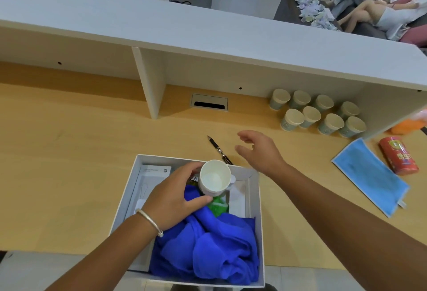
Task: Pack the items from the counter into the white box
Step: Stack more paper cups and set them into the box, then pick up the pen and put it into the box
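Note:
A white box (pixel 124 200) sits at the near edge of the wooden counter. Inside it lie a crumpled blue cloth (pixel 215 249), a green item (pixel 218 205) and a white leaflet (pixel 150 175). My left hand (pixel 175 198) grips a white paper cup (pixel 215 178) upright over the box, above the cloth. My right hand (pixel 258 149) hovers open above the counter just beyond the box's far right corner, holding nothing. A black pen (pixel 218 148) lies on the counter between that hand and the box.
Several paper cups (pixel 321 114) stand at the back right under a white shelf (pixel 208 36). A blue face mask (pixel 369 175) and a red packet (pixel 398 155) lie at the right. An orange item (pixel 409 126) sits at the right edge. A cable port (pixel 209 102) is set in the counter.

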Motion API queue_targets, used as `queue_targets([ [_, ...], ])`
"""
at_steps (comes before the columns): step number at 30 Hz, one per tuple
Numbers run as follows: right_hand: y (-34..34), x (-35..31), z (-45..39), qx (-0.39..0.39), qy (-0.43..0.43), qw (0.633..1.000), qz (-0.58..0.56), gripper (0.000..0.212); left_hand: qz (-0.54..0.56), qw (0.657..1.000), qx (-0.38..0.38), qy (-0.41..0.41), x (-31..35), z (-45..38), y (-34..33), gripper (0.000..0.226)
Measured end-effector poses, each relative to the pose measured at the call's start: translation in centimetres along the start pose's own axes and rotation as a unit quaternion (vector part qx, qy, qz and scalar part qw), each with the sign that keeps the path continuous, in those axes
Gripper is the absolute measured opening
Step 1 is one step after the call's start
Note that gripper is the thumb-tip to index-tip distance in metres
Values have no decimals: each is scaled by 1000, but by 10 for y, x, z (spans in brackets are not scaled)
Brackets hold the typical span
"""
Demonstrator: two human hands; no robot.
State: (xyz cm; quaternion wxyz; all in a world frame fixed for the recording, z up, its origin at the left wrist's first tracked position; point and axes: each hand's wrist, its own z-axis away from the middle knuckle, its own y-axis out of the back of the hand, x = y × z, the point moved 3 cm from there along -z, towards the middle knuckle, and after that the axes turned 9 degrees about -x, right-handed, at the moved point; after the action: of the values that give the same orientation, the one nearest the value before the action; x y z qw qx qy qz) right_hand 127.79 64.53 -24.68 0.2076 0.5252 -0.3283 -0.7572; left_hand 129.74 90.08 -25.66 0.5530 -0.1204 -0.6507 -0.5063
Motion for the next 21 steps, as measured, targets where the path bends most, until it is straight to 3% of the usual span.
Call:
queue_targets([
  [4, -29, 10, -50, -65, -21, 991, 112, 39, 1, 996, 88, 28, -6, 18, 14, 54],
  [7, -57, 16, -81, -140, -27, 973, 182, 40, -59, 983, 167, 57, -18, 40, 34, 50],
  [10, -72, 23, -102, -217, -31, 946, 237, 40, -132, 966, 201, 97, -27, 52, 51, 50],
  [15, -76, 32, -111, -214, -18, 935, 284, 24, -276, 941, 169, 99, -21, 48, 50, 55],
  [18, -65, 33, -105, -203, -50, 946, 248, 33, -317, 932, 122, 126, -23, 41, 49, 68],
  [21, -29, 21, -89, -129, -67, 977, 154, 51, -334, 928, 77, 150, -28, 39, 51, 76],
])
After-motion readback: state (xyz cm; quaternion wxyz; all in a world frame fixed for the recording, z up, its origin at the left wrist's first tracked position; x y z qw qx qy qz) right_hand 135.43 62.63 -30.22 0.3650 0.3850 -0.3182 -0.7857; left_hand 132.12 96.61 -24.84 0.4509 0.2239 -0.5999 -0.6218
